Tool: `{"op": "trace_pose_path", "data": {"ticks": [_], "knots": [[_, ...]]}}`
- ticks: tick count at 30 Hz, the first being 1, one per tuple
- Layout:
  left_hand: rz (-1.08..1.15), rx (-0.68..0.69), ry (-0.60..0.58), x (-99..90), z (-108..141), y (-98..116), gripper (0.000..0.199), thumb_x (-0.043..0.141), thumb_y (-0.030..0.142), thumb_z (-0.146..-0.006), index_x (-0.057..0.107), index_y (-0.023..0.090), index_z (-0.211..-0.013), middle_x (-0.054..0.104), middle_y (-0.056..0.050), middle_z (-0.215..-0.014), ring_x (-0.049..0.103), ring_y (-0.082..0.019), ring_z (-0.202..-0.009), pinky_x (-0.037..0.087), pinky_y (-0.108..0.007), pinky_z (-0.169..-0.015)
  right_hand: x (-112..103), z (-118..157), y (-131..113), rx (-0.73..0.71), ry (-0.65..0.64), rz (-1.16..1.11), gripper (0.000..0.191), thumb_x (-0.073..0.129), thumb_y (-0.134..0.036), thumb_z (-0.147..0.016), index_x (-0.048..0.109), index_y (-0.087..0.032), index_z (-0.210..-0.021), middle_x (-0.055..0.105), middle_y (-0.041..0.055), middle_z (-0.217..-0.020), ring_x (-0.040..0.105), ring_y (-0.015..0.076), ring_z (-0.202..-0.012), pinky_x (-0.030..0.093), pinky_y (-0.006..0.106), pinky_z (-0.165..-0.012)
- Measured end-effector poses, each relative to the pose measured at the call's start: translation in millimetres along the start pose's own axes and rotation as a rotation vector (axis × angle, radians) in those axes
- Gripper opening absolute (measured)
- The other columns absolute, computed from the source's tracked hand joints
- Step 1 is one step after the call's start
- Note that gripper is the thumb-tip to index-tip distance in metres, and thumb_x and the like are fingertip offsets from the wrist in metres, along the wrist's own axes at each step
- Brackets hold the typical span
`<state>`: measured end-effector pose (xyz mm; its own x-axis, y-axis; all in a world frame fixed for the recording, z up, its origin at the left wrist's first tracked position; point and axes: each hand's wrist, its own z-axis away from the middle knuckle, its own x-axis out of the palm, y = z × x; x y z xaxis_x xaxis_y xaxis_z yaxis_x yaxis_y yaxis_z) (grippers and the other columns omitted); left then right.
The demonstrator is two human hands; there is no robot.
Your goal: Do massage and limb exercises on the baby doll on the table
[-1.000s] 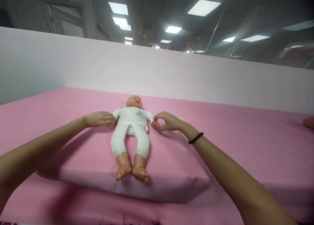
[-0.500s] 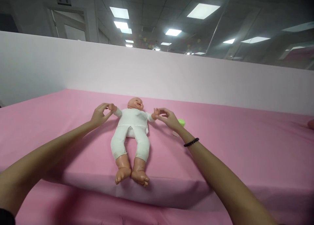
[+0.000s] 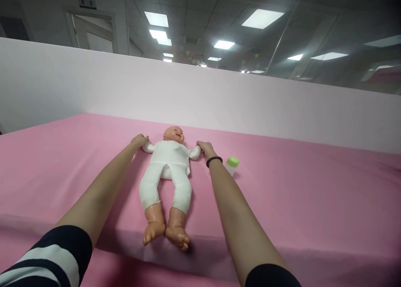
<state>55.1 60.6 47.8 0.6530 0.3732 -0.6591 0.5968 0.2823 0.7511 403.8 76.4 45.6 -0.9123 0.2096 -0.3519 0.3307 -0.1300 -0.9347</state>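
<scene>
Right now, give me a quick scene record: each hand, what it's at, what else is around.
left hand: at the end of the doll's sleeve, image left; grip unclear
right hand: at the doll's other sleeve end; grip unclear
baby doll in a white sleepsuit: on its back, bare feet toward the person
small bottle with a green cap: upright, just beyond the right hand
black beaded bracelet: on the right wrist
pink sheet: under the doll and bottle
white partition wall: beyond the sheet
</scene>
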Motion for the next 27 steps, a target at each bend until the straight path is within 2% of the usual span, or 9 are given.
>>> {"op": "trace_pose_path", "data": {"ticks": [4,8,10,12,16,18,22,24,27], "knots": [[-0.023,-0.02,-0.067,0.7,-7.2,4.4,0.024,0.075,0.039,-0.073,0.064,0.022,-0.085,0.076,-0.015,-0.08,0.073,-0.036,-0.082,0.051,-0.04,-0.062,-2.5,4.1,6.2,0.008,-0.041,-0.007,0.016,0.068,-0.03,-0.077,0.071,-0.015,-0.082,0.067,0.0049,-0.068,0.061,0.0181,-0.065,0.045,0.026,-0.055],[0.022,0.072,0.034,-7.5,2.4,9.2,0.039,0.072,0.044,-0.078,0.065,0.019,-0.106,0.077,-0.018,-0.106,0.073,-0.034,-0.1,0.053,-0.037,-0.074,-16.1,13.3,-6.2,-0.078,-0.099,-0.096,0.027,0.064,-0.042,-0.086,0.074,-0.017,-0.092,0.076,0.0069,-0.09,0.066,0.0166,-0.077,0.049,0.025,-0.064],[0.113,0.24,0.109,-15.1,14.1,4.0,0.049,0.067,0.047,-0.082,0.06,0.019,-0.122,0.074,-0.016,-0.121,0.071,-0.028,-0.108,0.054,-0.034,-0.081,-26.5,20.5,-16.7,-0.21,-0.143,-0.137,0.031,0.064,-0.046,-0.088,0.075,-0.018,-0.097,0.078,0.0078,-0.106,0.068,0.0174,-0.089,0.05,0.025,-0.072],[0.146,0.503,0.143,-24.2,28.6,-7.3,0.049,0.063,0.047,-0.085,0.06,0.019,-0.126,0.073,-0.014,-0.124,0.07,-0.026,-0.108,0.054,-0.035,-0.088,-38.2,31.2,-25.4,-0.367,-0.174,-0.119,0.029,0.069,-0.042,-0.084,0.076,-0.018,-0.1,0.077,0.0088,-0.115,0.067,0.0193,-0.099,0.049,0.027,-0.078],[-0.088,1.003,0.141,-43.7,57.7,-39.0,0.036,0.061,0.043,-0.089,0.067,0.021,-0.116,0.075,-0.013,-0.114,0.069,-0.028,-0.104,0.054,-0.042,-0.094,-61.6,65.5,-26.8,-0.699,-0.233,0.114,0.027,0.075,-0.028,-0.076,0.073,-0.019,-0.102,0.076,0.0069,-0.109,0.064,0.0203,-0.092,0.049,0.031,-0.082],[-0.226,1.187,0.077,-52.2,69.3,-52.8,0.028,0.057,0.041,-0.093,0.069,0.022,-0.111,0.076,-0.012,-0.107,0.07,-0.027,-0.1,0.054,-0.042,-0.094,-70.8,85.7,-18.9,-0.907,-0.329,0.304,0.024,0.073,-0.021,-0.076,0.072,-0.021,-0.101,0.075,0.0042,-0.101,0.063,0.0199,-0.087,0.048,0.032,-0.082],[-0.391,1.492,-0.259,-64.0,83.8,-65.6,0.024,0.05,0.035,-0.1,0.071,0.028,-0.108,0.076,-0.012,-0.109,0.071,-0.022,-0.095,0.055,-0.036,-0.091,-77.3,115.0,5.3,-1.246,-0.51,0.704,0.018,0.063,-0.008,-0.081,0.067,-0.022,-0.091,0.073,0.0039,-0.089,0.061,0.0201,-0.081,0.043,0.033,-0.079],[-0.416,1.568,-0.354,-67.5,86.9,-65.2,0.022,0.05,0.033,-0.101,0.071,0.032,-0.108,0.075,-0.011,-0.114,0.071,-0.021,-0.097,0.056,-0.035,-0.091,-75.4,121.3,16.7,-1.357,-0.54,0.896,0.019,0.058,-0.004,-0.085,0.066,-0.021,-0.085,0.072,0.005,-0.086,0.06,0.0209,-0.08,0.04,0.034,-0.078],[-0.402,1.568,-0.366,-71.4,88.9,-61.8,0.019,0.054,0.032,-0.099,0.071,0.036,-0.108,0.074,-0.009,-0.117,0.071,-0.021,-0.099,0.055,-0.034,-0.091,-72.8,124.2,26.2,-1.414,-0.546,1.02,0.024,0.053,-0.003,-0.091,0.066,-0.021,-0.083,0.072,0.0063,-0.086,0.06,0.0217,-0.083,0.039,0.035,-0.079]]}}
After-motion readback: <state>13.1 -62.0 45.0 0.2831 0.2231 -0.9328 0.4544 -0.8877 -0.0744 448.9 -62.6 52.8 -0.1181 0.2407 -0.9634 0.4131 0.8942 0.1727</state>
